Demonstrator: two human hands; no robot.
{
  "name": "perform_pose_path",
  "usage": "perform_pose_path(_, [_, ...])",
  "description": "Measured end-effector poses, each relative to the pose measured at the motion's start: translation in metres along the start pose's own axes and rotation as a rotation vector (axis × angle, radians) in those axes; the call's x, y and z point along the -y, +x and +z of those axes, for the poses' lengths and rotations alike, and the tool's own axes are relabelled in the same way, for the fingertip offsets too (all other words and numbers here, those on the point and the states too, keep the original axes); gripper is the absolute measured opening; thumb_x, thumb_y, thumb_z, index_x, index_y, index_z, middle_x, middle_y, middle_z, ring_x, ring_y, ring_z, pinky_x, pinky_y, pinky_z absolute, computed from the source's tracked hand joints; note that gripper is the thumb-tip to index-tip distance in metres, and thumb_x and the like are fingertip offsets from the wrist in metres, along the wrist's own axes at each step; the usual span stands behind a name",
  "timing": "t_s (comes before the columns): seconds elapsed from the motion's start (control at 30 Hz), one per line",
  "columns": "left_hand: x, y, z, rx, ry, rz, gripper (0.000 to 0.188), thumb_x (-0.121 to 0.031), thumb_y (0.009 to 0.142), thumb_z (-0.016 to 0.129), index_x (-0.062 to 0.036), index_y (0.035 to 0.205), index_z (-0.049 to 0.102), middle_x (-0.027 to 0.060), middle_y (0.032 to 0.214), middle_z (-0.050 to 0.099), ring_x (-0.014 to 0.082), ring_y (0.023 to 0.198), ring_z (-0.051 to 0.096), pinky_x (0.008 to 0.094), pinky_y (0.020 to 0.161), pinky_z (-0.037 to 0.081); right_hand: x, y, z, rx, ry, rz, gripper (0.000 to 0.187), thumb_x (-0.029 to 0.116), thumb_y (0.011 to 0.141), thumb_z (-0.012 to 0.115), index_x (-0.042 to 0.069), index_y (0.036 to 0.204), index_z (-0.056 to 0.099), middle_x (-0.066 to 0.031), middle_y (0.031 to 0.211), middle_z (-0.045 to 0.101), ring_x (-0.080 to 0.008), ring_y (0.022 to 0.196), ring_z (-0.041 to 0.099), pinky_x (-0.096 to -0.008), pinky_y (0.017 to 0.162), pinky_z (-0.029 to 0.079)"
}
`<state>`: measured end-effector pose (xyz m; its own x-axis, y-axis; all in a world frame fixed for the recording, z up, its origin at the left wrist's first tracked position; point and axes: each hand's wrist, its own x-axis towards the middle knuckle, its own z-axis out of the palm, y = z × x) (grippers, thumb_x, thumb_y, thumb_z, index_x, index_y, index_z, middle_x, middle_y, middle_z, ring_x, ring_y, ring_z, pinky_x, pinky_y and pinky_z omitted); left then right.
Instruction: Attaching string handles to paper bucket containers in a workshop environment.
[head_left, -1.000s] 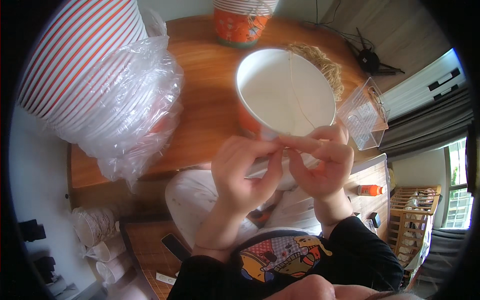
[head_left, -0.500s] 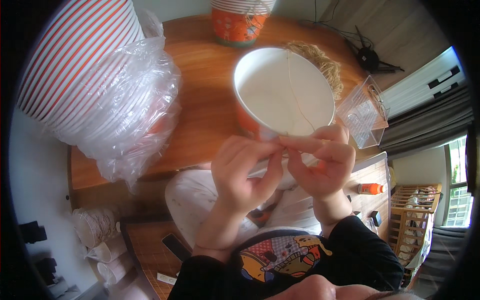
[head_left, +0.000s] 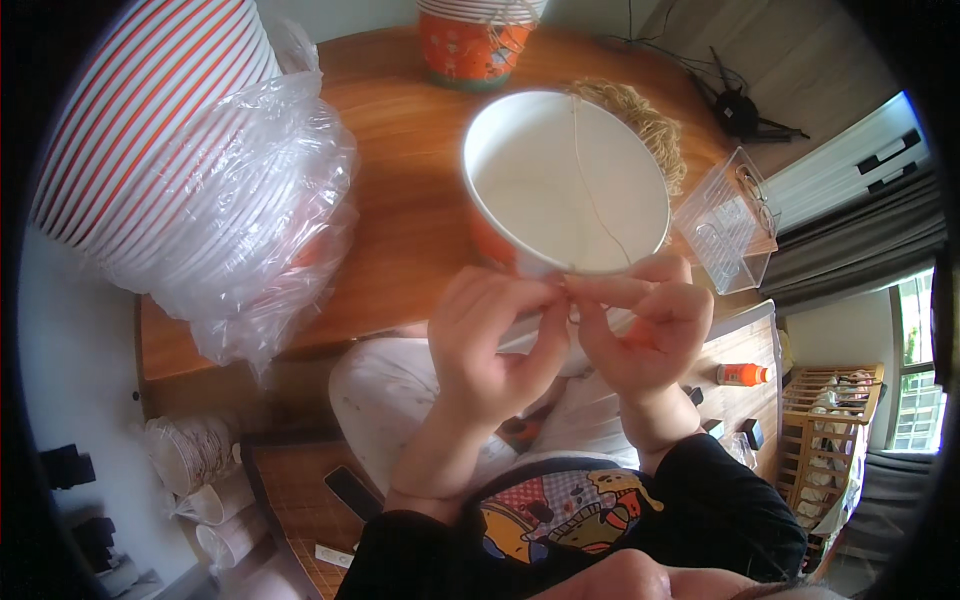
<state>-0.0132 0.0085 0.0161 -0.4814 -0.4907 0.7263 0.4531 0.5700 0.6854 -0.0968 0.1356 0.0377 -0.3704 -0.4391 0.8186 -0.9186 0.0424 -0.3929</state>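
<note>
- Left hand (head_left: pixel 488 350), right hand (head_left: pixel 645 340): thumbs and forefingers closed, apparently pinching twine (head_left: pixel 579 165) at paper bucket's (head_left: pixel 505 185) near rim.
- Likely knotting step; next move needs steady pinch.

A bucket (head_left: pixel 530 200) is showing white inside and orange outside, twine (head_left: pixel 640 125) is gleaming straw-yellow, stacked buckets (head_left: pixel 150 130) are alternating white and red stripes, the table (head_left: pixel 400 130) is displaying orange-brown wood grain, a black shirt (head_left: pixel 570 515) is bearing a multicoloured cartoon print

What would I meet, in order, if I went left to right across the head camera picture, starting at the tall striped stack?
Tall striped stack → big open bucket → clear plastic holder → slatted wooden frame → bright window.
</note>
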Motion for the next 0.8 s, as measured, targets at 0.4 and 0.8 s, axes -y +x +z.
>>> perform_pose_path(0.4, [-0.002, -0.004, -0.005, 0.162, -0.119, -0.39, 0.008, -0.004, 0.078, 0.07, -0.0035, 0.086, 0.069, 0.0054, 0.072, 0.063, 0.0152, 0.063, 0.058, 0.0256, 0.055, 0.042, 0.0, -0.022, 0.001, -0.066, 0.006, 0.159, 0.047, -0.008, 0.071, 0.074, 0.009, 0.094, 0.036, -0.0053, 0.092, 0.074, -0.0147, 0.072, 0.045, -0.0272, 0.07, 0.036])
perform_pose_path(0.8, [0.005, -0.01, -0.003, 0.202, -0.323, -0.437, 0.01, 0.001, 0.084, 0.067, 0.0034, 0.094, 0.067, 0.0026, 0.082, 0.067, 0.0037, 0.067, 0.056, 0.0175, 0.058, 0.04, 0.005, -0.023, 0.009, -0.058, 0.124, 0.324, 0.046, -0.01, 0.073, 0.074, 0.005, 0.098, 0.039, -0.0087, 0.09, 0.071, -0.0121, 0.074, 0.055, -0.0233, 0.068, 0.042])
